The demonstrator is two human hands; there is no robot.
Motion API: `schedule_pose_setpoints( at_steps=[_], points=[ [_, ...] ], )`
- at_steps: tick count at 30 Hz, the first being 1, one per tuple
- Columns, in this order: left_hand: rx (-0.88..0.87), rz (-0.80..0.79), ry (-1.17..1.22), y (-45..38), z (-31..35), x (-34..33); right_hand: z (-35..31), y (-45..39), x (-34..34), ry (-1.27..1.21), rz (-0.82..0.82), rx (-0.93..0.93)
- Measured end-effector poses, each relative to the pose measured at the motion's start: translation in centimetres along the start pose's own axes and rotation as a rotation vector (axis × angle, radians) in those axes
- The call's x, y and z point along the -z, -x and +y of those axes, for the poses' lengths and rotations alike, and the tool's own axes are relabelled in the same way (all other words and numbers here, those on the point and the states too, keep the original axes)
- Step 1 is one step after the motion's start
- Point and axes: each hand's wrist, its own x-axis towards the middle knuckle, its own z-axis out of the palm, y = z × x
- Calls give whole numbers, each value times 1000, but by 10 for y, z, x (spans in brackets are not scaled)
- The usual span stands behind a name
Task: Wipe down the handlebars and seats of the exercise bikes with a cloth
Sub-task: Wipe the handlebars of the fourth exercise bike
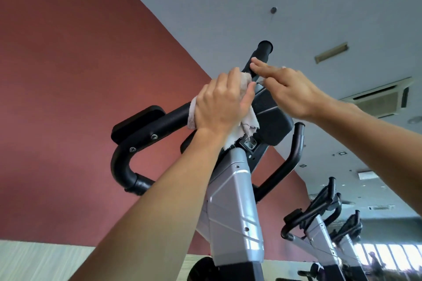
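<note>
A pale cloth [88,89] is gripped by the left hand [222,104] and pressed against the black handlebars [169,118] of the nearest exercise bike [233,207], beside its console [269,112]. The right hand [290,89] is held flat, fingers straight and together, fingertips by the cloth's upper edge.

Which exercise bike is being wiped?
The nearest grey-and-black bike: the left hand presses the pale cloth on its handlebar; the two further bikes are untouched.
</note>
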Motion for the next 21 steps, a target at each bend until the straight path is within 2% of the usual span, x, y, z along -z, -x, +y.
schedule_pose_setpoints(
  at_steps=[4, 8, 13, 15, 18, 21],
  points=[
    [-124, 21, -3, 13, -16, 1, -14, 4, 0, 88, 28, -20],
    [-196, 85, -23, 34, -48, 6, -28, 3, -3, 262, -29, -1],
    [-256, 69, -18, 80, -109, 42, -51, 0, -18, 300, -37, 142],
    [-258, 54, -32, 94, -130, 55, -63, 0, -32, 308, -81, 205],
    [-183, 38, -26, 91, -126, 58, -71, -3, -50, 365, -143, 280],
    [-141, -45, 38, 77, -114, 58, -79, -12, -61, 355, -91, 271]
  ],
)
